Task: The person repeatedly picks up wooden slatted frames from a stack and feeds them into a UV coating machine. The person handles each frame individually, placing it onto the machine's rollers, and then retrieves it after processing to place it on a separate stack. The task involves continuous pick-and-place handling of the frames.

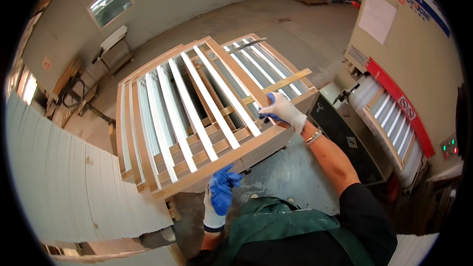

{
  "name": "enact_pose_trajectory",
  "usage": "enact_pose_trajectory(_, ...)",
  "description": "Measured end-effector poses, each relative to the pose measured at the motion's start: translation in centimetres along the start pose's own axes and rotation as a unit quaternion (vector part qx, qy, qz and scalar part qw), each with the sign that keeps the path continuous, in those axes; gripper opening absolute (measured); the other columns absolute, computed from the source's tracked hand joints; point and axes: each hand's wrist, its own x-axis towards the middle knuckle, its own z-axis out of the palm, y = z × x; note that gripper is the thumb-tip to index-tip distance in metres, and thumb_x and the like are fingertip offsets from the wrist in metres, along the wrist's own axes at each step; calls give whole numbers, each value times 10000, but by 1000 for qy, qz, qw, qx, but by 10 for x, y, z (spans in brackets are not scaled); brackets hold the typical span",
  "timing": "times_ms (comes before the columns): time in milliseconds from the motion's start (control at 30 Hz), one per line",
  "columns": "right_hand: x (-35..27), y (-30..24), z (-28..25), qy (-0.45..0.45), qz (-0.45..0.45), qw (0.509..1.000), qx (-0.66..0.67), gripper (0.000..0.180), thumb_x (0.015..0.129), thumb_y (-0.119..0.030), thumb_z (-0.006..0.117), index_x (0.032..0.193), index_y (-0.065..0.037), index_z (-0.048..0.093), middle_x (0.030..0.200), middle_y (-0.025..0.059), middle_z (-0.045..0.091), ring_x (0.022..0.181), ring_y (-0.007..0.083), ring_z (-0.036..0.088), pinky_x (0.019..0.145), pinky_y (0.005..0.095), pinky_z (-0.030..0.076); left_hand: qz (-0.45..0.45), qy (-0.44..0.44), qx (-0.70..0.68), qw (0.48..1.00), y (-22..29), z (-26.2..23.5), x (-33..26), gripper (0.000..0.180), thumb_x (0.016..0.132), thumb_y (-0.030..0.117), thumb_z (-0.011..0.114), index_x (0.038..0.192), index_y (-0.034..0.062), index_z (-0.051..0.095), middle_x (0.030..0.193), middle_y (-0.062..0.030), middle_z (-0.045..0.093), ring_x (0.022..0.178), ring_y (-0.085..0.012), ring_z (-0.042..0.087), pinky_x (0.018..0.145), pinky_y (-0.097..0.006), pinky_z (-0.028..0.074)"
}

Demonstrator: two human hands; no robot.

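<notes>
slatted wooden frame (197, 118) held tilted over the stack of frames (276, 145) | left hand (220, 194) grasps near edge; right hand (282, 111) grips right rail | risk: frame slips (gloved grip, uneven lift); could pinch fingers

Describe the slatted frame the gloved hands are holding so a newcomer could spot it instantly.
In the middle of the workshop floor, a stack of wooden slatted frames stands before the person. The top wooden frame with white slats lies tilted, gripped by the left hand and right hand; only it is held.

Woodworking workshop: machine (394, 113), stacked panels (64, 177).
</notes>
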Motion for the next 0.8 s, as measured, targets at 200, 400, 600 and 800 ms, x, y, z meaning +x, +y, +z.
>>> enact_pose_trajectory(200, -133, 17, -92, 48, 38, 995, 76, 323, 745, -30, 778, 1032, 41, 646, 769, 38, 640, 636, 81, 597, 569, 251, 504, -129, 7, -35, 991, -16, 25, -38, 547, 1023, 410, 511, 1317, -51, 546, 1045, -133, 664, 993, -240, 601, 999, -351, 457)
enact_pose_trajectory(400, -277, 47, -123, 269, 96, 956, 75, 407, 714, -11, 776, 1093, 44, 640, 865, 48, 674, 716, 89, 625, 644, 254, 541, -264, -96, 169, 945, -36, 45, -13, 494, 1010, 365, 568, 1282, -47, 596, 992, -96, 685, 940, -156, 608, 899, -287, 487)
enact_pose_trajectory(600, -414, 75, -123, 479, 139, 860, 111, 449, 710, 5, 775, 1130, 53, 625, 898, 59, 687, 789, 119, 662, 723, 281, 576, -339, -226, 121, 905, -63, 138, 24, 467, 1027, 348, 531, 1263, -48, 611, 971, -95, 669, 852, -136, 572, 745, -245, 463)
enact_pose_trajectory(800, -526, 99, -144, 613, 195, 765, 28, 489, 662, -42, 812, 1113, 46, 643, 914, 84, 714, 791, 124, 672, 748, 289, 569, -495, -341, -18, 799, -152, 225, 48, 421, 1020, 260, 589, 1275, -76, 590, 1107, -107, 652, 961, -159, 602, 851, -287, 498)
